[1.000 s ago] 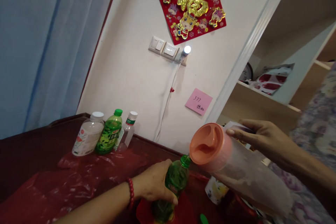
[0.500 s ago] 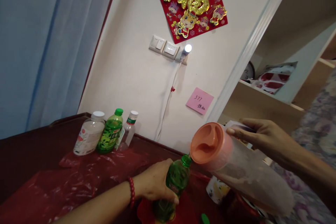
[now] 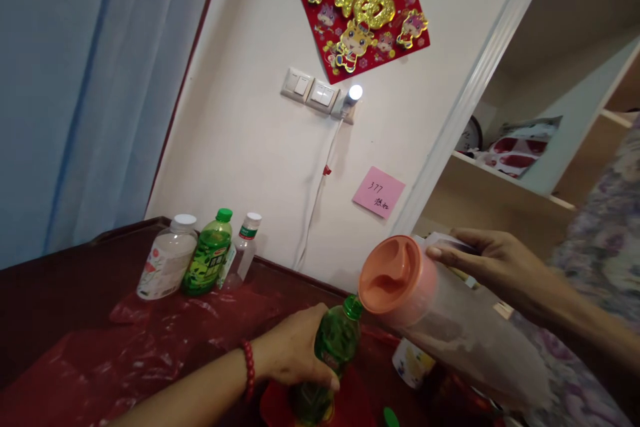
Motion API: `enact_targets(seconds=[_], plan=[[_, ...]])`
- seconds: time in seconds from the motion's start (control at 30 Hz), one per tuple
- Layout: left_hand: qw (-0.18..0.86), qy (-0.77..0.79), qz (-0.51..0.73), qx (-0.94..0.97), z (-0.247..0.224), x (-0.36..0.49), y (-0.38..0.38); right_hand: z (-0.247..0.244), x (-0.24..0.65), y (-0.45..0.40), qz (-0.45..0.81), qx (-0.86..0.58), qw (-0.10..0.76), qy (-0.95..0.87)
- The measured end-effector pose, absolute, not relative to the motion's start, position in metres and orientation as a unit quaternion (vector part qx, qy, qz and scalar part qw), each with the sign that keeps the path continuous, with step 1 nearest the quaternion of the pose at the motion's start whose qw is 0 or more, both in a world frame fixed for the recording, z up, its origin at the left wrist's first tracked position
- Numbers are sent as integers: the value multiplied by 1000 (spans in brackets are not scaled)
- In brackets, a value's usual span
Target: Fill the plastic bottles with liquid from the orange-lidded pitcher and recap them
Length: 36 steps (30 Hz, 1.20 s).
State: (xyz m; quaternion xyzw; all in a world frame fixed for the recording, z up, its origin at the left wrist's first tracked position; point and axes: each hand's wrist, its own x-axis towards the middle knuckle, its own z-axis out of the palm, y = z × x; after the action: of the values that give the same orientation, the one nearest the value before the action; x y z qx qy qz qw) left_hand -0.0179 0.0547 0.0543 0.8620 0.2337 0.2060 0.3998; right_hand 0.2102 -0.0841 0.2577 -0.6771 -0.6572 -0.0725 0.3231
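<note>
My left hand [image 3: 299, 350], with a red bead bracelet at the wrist, is wrapped round a green plastic bottle [image 3: 339, 335] whose mouth is uncapped. The bottle stands on something red on the dark table. In my right hand [image 3: 480, 259] is the handle of a translucent pitcher [image 3: 470, 340] with an orange lid [image 3: 391, 273]. It is tipped to the left, its lid edge right at the bottle's mouth. Whether liquid is flowing is hard to make out. A small green cap [image 3: 391, 417] lies near the bottle, at the bottom edge of view.
Three capped bottles stand at the back left: a white-labelled jar [image 3: 167, 260], a green drink bottle [image 3: 207, 257] and a slim clear bottle [image 3: 243, 253]. Red plastic sheeting [image 3: 150, 353] covers part of the table. A patterned white cup [image 3: 411, 363] sits below the pitcher. A white cord [image 3: 313, 213] hangs on the wall.
The view has shifted very slightly. The pitcher's body appears a little lower at its right end, while both hands keep their holds and the lid stays at the bottle's mouth.
</note>
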Motion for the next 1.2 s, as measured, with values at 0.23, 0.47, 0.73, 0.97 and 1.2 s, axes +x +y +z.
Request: enact_targets(seconds=[0.23,0.47,0.73,0.97,1.2], plan=[[421,229,210,852,52,-18,55,233,219,-91,-20,-684,370,-628],[439,209,203,850,54,-18,55,194,227,-96,22,-628,552,-548],[448,197,193,850,51,-13,60,164,245,-59,-24,-562,691,-454],[462,171,204,846,41,-10,67,91,252,3,-51,-537,749,-386],[492,164,201,831,43,-5,65,27,262,39,-8,-538,782,-314]])
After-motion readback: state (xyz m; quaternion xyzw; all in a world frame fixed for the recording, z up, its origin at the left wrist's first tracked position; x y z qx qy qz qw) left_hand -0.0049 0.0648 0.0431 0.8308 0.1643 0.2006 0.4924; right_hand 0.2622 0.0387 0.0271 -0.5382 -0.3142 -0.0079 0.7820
